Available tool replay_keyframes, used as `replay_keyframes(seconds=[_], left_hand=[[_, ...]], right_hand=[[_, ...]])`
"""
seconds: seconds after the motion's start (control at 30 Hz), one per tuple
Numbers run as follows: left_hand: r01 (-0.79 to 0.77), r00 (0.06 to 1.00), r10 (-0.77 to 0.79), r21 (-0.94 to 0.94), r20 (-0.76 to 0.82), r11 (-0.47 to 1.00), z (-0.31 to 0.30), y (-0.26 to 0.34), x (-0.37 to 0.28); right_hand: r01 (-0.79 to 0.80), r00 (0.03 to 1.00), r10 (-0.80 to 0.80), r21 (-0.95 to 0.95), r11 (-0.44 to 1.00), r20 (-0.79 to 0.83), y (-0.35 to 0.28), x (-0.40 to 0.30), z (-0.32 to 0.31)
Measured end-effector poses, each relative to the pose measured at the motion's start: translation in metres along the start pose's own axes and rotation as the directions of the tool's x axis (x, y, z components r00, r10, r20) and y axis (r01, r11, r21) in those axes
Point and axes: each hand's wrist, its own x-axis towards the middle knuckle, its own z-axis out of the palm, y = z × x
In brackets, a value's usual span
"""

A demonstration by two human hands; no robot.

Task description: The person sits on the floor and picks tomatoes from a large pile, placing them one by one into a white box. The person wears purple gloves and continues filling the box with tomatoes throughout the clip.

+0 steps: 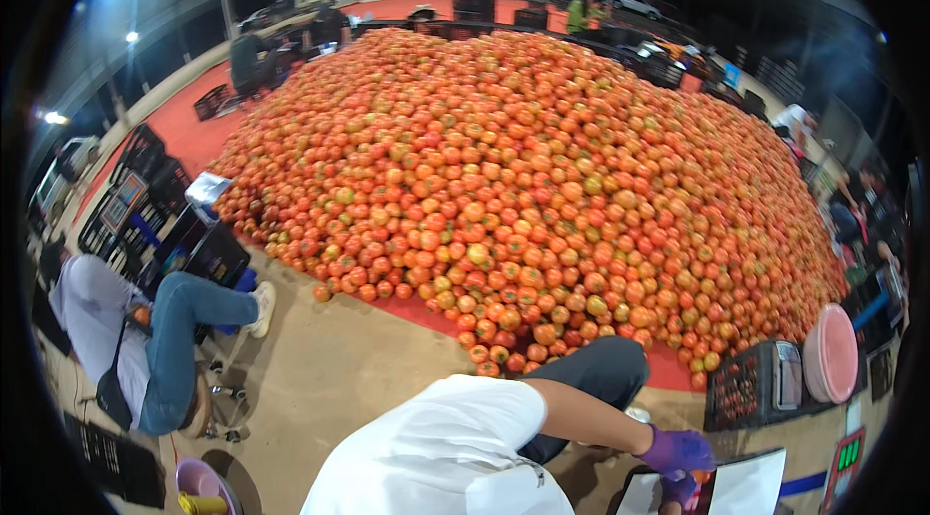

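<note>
At the lower right, my left hand [677, 451] in a purple glove reaches down over a box lined with white paper [748, 482]. Just below it is my right hand [677, 489], also in a purple glove and partly cut off by the picture's lower edge. A red tomato [701, 476] shows beside the fingers of both hands; whether either hand grips it is not clear. My white-shirted torso fills the bottom middle, with a dark-trousered knee beyond. A huge heap of tomatoes [508, 188] rises in front, resting partly on red ground covering.
A black crate [741, 388] with a scale [787, 375] stands at the right, beside a pink basin [830, 354]. A seated person [109, 326] in jeans is at the left, near stacked black crates [145, 159]. A purple basin [207, 486] sits at lower left. Other people surround the heap.
</note>
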Motion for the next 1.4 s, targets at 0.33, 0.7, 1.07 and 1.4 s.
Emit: replay_keyframes(seconds=[0.33, 0.7, 1.07, 1.4], left_hand=[[0.327, 0.865, -0.209, -0.196, 0.456, 0.924, 0.148, -0.03, 0.045], [0.63, 0.761, -0.398, -0.439, 0.512, 0.641, 0.158, -0.033, 0.072], [0.635, 0.683, -0.35, -0.284, 0.641, 0.718, 0.141, -0.053, 0.073], [0.28, 0.915, 0.006, -0.646, 0.403, 0.71, -0.074, -0.06, 0.135]], right_hand=[[-0.315, 0.947, 0.318, 0.052, 0.948, -0.049, 0.067, -0.042, 0.001], [-0.41, 0.908, 0.414, -0.075, 0.909, 0.064, 0.155, -0.174, 0.002], [-0.286, 0.725, 0.311, -0.141, 0.948, 0.614, 0.172, -0.185, -0.039], [-0.192, 0.586, 0.376, -0.328, 0.925, 0.718, 0.187, -0.173, -0.027]])
